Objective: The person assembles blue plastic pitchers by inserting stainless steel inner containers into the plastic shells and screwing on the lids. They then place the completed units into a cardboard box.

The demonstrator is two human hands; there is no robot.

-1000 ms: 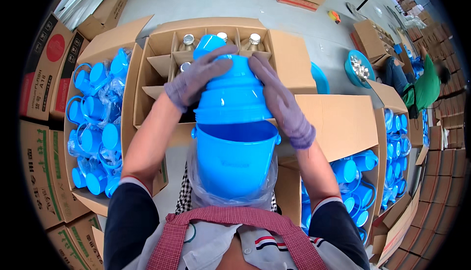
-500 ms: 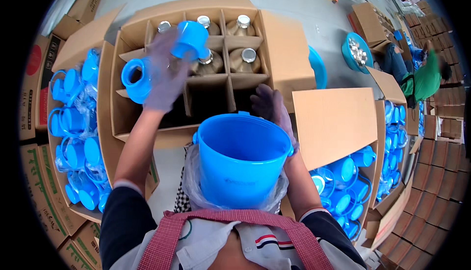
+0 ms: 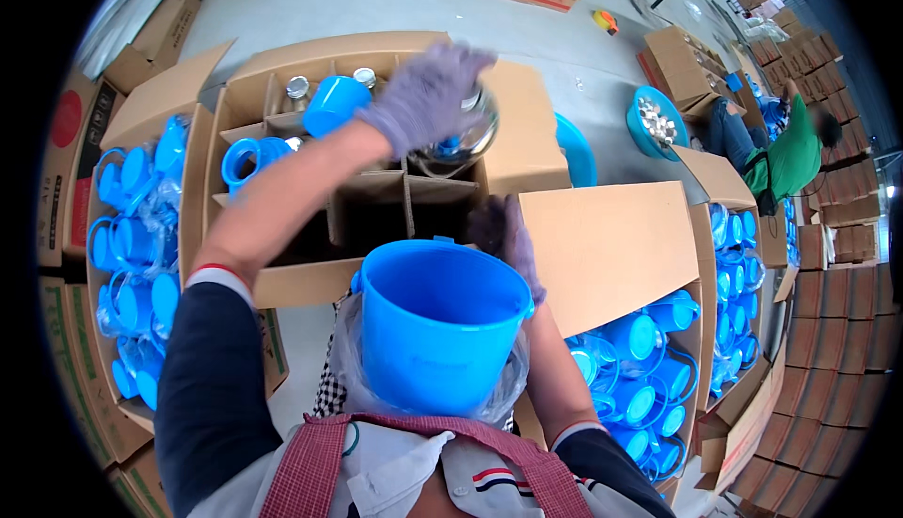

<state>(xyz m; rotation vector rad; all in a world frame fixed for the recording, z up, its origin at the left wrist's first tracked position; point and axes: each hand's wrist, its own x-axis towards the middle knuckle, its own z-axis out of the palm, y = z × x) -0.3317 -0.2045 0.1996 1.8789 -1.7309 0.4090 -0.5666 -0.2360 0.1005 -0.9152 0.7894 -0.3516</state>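
My left hand [image 3: 428, 99], in a purple-grey glove, closes round the upper part of a shiny flask [image 3: 482, 132] with a silver cap. The flask leans above the right-hand compartment of a divided carton [image 3: 310, 287]. Beside the near edge is my right hand [image 3: 508, 236], gloved too; its fingers are apart, partly in shadow, with nothing visible in them. Close to my body stands a blue bucket [image 3: 442, 349], its mouth up, with clear plastic [image 3: 353, 330] around it. Two blue cup-shaped parts [image 3: 337, 106] lie over the carton's left compartments; another capped flask [image 3: 297, 90] sits behind them.
Cartons of blue cup-like pieces flank me, at left [image 3: 136, 236] and right [image 3: 640, 367]. A cardboard flap [image 3: 611, 255] juts out beside my right arm. Farther right, a blue basin [image 3: 649, 132] holds silvery caps, near a person in green [image 3: 795, 156].
My left hand has moved right, away from the blue cup-shaped parts, and now grips a flask that has risen out of place. My right hand stays beside the bucket, fingers slightly lower in the carton.
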